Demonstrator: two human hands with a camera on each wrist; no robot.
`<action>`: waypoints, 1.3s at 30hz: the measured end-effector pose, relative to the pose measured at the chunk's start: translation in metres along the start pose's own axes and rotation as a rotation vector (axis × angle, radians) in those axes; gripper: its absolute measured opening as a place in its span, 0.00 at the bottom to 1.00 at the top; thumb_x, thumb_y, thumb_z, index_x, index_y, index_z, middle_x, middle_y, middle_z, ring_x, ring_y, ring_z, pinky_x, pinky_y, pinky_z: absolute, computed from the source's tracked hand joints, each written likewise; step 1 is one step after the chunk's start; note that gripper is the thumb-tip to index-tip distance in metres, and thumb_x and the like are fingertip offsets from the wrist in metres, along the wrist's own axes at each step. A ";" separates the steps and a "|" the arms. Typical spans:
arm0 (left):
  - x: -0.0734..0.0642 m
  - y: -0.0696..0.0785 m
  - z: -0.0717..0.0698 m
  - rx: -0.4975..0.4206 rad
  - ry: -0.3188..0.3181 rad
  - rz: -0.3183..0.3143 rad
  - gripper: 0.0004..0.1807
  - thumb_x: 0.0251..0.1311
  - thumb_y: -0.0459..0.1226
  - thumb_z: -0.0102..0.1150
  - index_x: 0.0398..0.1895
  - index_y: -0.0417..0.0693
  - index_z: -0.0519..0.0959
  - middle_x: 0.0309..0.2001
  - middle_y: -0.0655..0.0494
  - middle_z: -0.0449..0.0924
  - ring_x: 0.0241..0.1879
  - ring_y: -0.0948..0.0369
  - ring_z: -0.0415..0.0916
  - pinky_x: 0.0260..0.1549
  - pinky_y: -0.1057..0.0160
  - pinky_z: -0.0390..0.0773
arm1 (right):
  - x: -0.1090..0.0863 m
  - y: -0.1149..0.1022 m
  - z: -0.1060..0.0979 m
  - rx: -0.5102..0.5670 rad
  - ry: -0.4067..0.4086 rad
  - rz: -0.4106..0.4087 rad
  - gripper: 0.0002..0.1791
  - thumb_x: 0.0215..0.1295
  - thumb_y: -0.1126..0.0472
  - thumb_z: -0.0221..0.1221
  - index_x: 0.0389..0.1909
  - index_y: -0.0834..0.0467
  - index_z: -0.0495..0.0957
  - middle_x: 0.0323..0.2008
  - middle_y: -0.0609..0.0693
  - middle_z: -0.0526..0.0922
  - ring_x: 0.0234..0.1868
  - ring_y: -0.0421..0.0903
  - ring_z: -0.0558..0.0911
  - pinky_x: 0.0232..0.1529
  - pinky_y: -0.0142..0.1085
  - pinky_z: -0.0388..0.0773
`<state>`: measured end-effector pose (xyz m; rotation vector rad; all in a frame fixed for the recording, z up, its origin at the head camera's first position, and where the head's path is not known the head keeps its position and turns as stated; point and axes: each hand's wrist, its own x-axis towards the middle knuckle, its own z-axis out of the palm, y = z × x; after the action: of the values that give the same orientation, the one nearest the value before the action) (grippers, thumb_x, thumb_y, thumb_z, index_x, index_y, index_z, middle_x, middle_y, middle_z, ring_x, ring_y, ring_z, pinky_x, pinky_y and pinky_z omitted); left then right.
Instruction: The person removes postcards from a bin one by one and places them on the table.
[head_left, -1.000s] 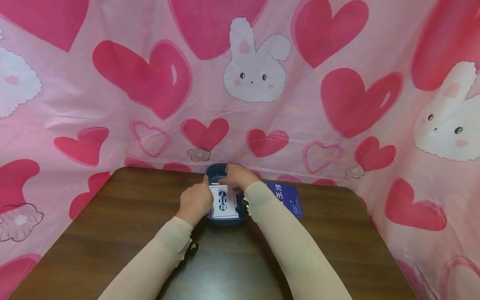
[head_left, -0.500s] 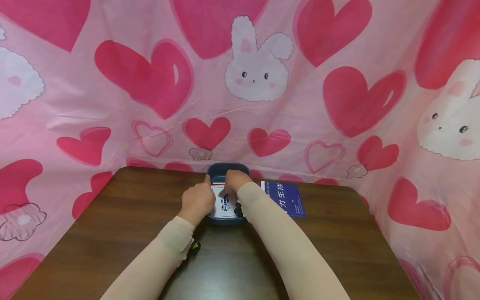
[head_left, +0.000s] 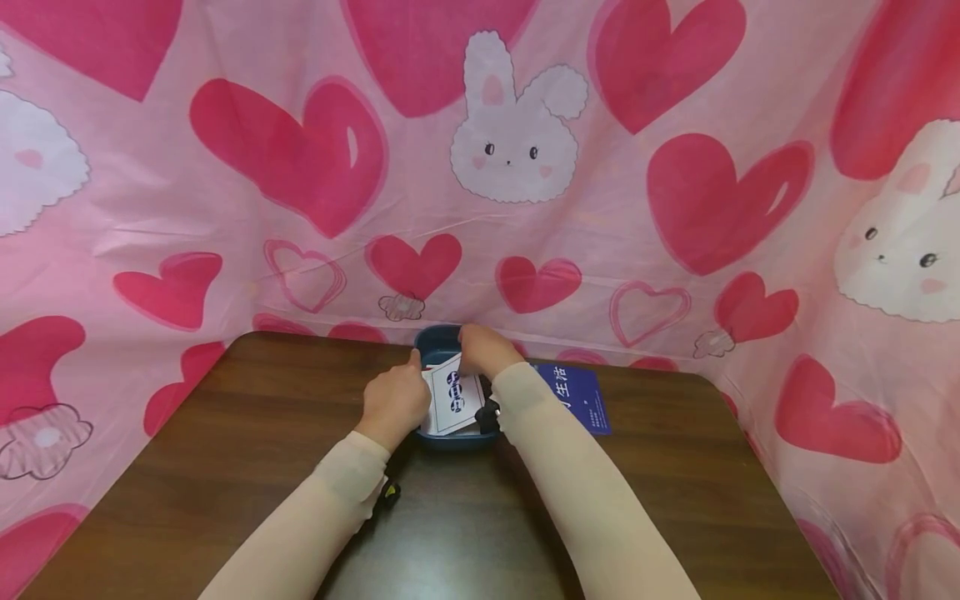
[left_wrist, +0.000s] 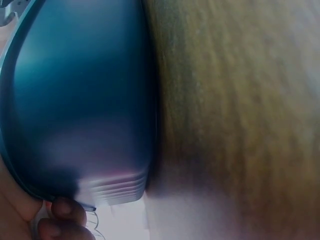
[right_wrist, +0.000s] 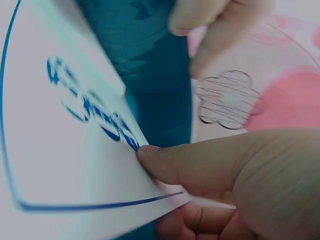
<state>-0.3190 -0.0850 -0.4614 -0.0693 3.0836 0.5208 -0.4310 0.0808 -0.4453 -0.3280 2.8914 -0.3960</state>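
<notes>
A dark blue plastic bin (head_left: 453,444) stands at the far edge of the table; its outer wall (left_wrist: 85,105) fills much of the left wrist view. My left hand (head_left: 395,402) grips the bin's left rim, fingertips (left_wrist: 68,210) curled over it. My right hand (head_left: 487,352) reaches over the bin and pinches the edge of a white card with blue print and a blue border (head_left: 454,400). In the right wrist view the thumb (right_wrist: 170,159) presses the card's face (right_wrist: 65,150), with fingers behind. The card tilts and bends slightly, over other white paper items in the bin.
A blue-covered book or booklet with white characters (head_left: 581,398) lies right of the bin, partly behind the right sleeve. Pink cloth with hearts and rabbits (head_left: 416,192) hangs close behind the brown wooden table (head_left: 225,442) and around its sides.
My right hand dipped onto the white card, took hold of its edge and moved back up and right. The card, flat before, is now tilted and turned. The left hand stayed on the rim.
</notes>
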 end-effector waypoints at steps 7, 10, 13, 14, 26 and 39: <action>0.002 -0.002 0.002 0.006 0.013 0.008 0.37 0.80 0.43 0.52 0.89 0.44 0.66 0.42 0.39 0.91 0.32 0.47 0.83 0.31 0.46 0.88 | -0.005 0.024 -0.009 0.141 0.113 -0.124 0.30 0.59 0.59 0.79 0.65 0.53 0.86 0.61 0.55 0.90 0.55 0.53 0.86 0.64 0.46 0.88; 0.003 -0.002 0.002 0.005 -0.004 0.000 0.38 0.80 0.44 0.52 0.90 0.45 0.64 0.43 0.39 0.91 0.33 0.47 0.82 0.32 0.47 0.88 | -0.023 0.028 -0.024 0.242 0.119 -0.122 0.29 0.63 0.61 0.78 0.65 0.54 0.85 0.64 0.59 0.88 0.59 0.57 0.85 0.68 0.50 0.86; 0.004 -0.001 0.001 0.004 -0.009 -0.003 0.39 0.79 0.43 0.53 0.91 0.45 0.63 0.39 0.41 0.89 0.31 0.48 0.81 0.30 0.49 0.87 | -0.045 0.035 -0.037 0.375 0.122 -0.104 0.28 0.67 0.63 0.77 0.68 0.56 0.83 0.63 0.61 0.88 0.60 0.59 0.86 0.68 0.52 0.87; 0.004 -0.001 0.001 0.003 -0.008 -0.002 0.39 0.79 0.43 0.53 0.91 0.44 0.63 0.37 0.42 0.88 0.31 0.48 0.81 0.29 0.49 0.86 | -0.052 0.036 -0.042 0.417 0.119 -0.082 0.29 0.69 0.64 0.76 0.69 0.56 0.82 0.64 0.61 0.88 0.62 0.59 0.86 0.69 0.54 0.87; 0.000 0.001 0.002 -0.017 0.001 0.006 0.43 0.76 0.45 0.62 0.91 0.43 0.63 0.39 0.43 0.89 0.29 0.49 0.80 0.23 0.56 0.81 | -0.078 0.104 -0.055 0.727 0.187 -0.019 0.28 0.77 0.61 0.72 0.74 0.58 0.78 0.60 0.65 0.92 0.46 0.54 0.94 0.56 0.52 0.94; -0.001 0.001 0.002 -0.012 0.001 0.001 0.43 0.75 0.43 0.63 0.91 0.44 0.63 0.41 0.41 0.90 0.30 0.48 0.80 0.26 0.53 0.84 | -0.093 0.147 -0.070 0.852 0.233 0.068 0.28 0.81 0.62 0.68 0.79 0.55 0.78 0.66 0.68 0.89 0.42 0.47 0.93 0.46 0.40 0.94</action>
<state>-0.3184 -0.0839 -0.4627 -0.0686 3.0819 0.5403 -0.3862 0.2585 -0.4052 -0.0331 2.6010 -1.6442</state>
